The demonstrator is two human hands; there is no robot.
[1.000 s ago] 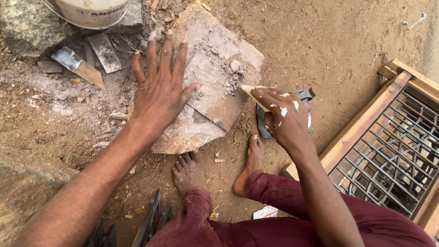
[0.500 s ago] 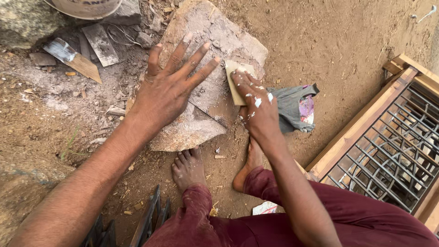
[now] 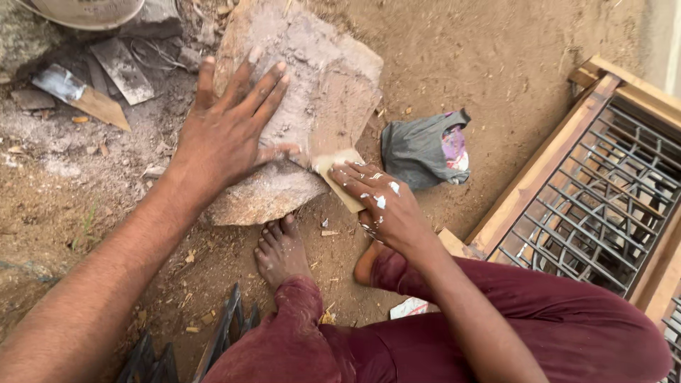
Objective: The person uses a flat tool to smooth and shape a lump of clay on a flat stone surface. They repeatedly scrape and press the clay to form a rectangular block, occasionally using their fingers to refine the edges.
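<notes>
The left hand [image 3: 227, 135] lies flat with fingers spread on the stone [image 3: 298, 106], which rests on the dirt with its long axis running from the near left, by the bare foot [image 3: 280, 248], up toward the far right. The right hand [image 3: 383, 206], flecked with white, presses a pale flat blade [image 3: 339, 177] under its fingers against the stone's near right edge; the blade's long axis runs from far left to near right, its far end on the stone. A grey cloth [image 3: 425, 149] lies just right of the stone, near a wooden frame [image 3: 546, 163] with a metal grille.
</notes>
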